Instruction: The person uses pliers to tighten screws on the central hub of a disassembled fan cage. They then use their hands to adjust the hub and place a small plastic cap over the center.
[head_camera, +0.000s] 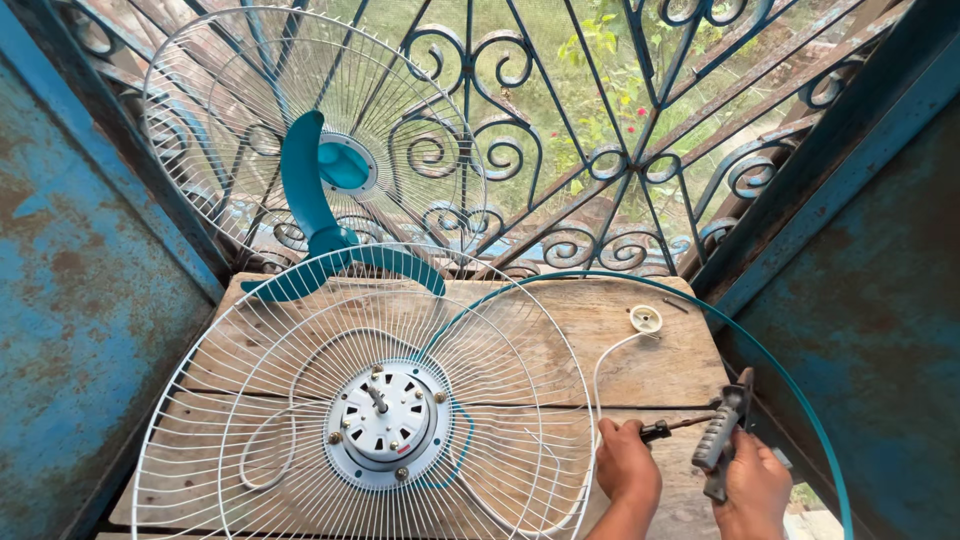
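My left hand (626, 466) pinches a white electric cord (603, 366) near its end at the lower right of the wooden table (620, 340). My right hand (755, 487) grips a black-handled plier tool (722, 430), whose jaws point left toward the cord end. The cord runs back under the white wire rear fan guard (300, 400), which lies flat on the table with the fan motor (385, 420) and its shaft at the centre.
A teal fan blade (315, 215) and the front wire guard (250, 110) lean against an ornate iron grille (560, 150) behind the table. A teal guard rim ring (790, 390) arcs over the table's right side. A small white round nut (646, 319) lies near the back. Rusty blue metal walls stand on both sides.
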